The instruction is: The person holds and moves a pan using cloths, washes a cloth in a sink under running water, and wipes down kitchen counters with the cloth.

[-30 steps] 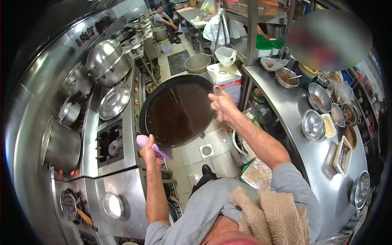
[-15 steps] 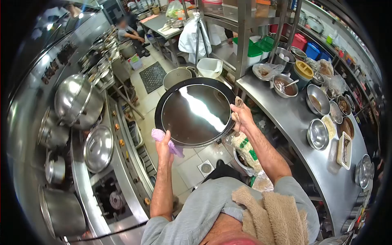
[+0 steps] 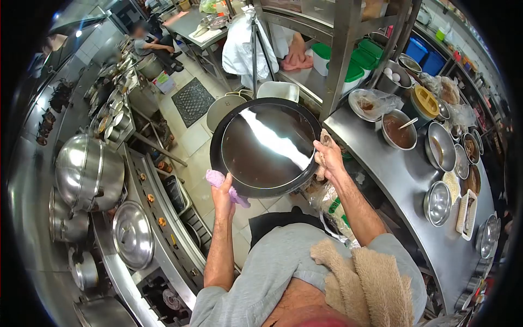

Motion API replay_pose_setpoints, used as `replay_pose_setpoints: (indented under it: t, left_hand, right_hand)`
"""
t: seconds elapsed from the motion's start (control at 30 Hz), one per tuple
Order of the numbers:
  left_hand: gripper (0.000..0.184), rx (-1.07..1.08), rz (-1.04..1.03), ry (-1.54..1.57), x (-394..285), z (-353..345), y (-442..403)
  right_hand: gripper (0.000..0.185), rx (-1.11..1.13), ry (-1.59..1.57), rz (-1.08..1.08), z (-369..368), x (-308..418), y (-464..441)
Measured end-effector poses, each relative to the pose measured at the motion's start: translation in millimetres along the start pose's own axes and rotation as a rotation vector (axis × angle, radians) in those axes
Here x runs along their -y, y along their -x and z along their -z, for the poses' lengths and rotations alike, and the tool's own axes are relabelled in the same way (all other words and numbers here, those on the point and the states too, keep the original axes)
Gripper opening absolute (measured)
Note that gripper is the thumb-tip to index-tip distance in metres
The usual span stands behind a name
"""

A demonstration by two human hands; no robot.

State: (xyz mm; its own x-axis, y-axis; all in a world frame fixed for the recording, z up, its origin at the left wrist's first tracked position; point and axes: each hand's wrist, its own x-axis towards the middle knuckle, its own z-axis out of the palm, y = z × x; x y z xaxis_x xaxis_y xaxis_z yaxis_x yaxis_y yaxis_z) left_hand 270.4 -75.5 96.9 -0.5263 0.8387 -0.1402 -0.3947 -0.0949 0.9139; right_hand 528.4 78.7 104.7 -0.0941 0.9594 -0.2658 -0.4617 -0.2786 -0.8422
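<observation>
A large black wok [image 3: 218, 143] full of dark brown liquid [image 3: 256, 158] hangs over the floor in front of me, held from both sides. My left hand [image 3: 223, 195] is closed on its near left rim through a pink cloth [image 3: 216, 177]. On the right side, my right hand [image 3: 330, 158] grips the rim through a brown cloth [image 3: 325, 137]. Bright light reflects in a streak across the liquid. Just beyond the wok are a metal pot [image 3: 218, 110] and a white plastic container [image 3: 279, 91].
A stove [image 3: 158, 283] with a round lid [image 3: 133, 235] and large pots stands at left. A steel counter [image 3: 376, 163] with bowls [image 3: 399, 129] curves along the right. A seated person [image 3: 155, 46] is at the back left, beyond a black floor mat [image 3: 193, 102].
My view has turned rightward and forward, away from the stove. The wok, still in both hands, now lies nearer the right counter and the container beyond it.
</observation>
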Motion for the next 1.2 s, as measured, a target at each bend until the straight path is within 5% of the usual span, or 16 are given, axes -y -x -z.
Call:
replay_pose_setpoints:
  t: [0.6,1.2]
  left_hand:
    - [0.037,0.160,0.104,-0.099,-22.5,7.6,-125.6]
    - [0.037,0.082,0.194,-0.149,-42.7,-18.2,-144.3]
  right_hand:
    - [0.031,-0.146,-0.080,-0.036,-31.6,-26.3,-48.4]
    - [0.023,-0.185,-0.038,-0.120,-31.1,-18.5,-63.3]
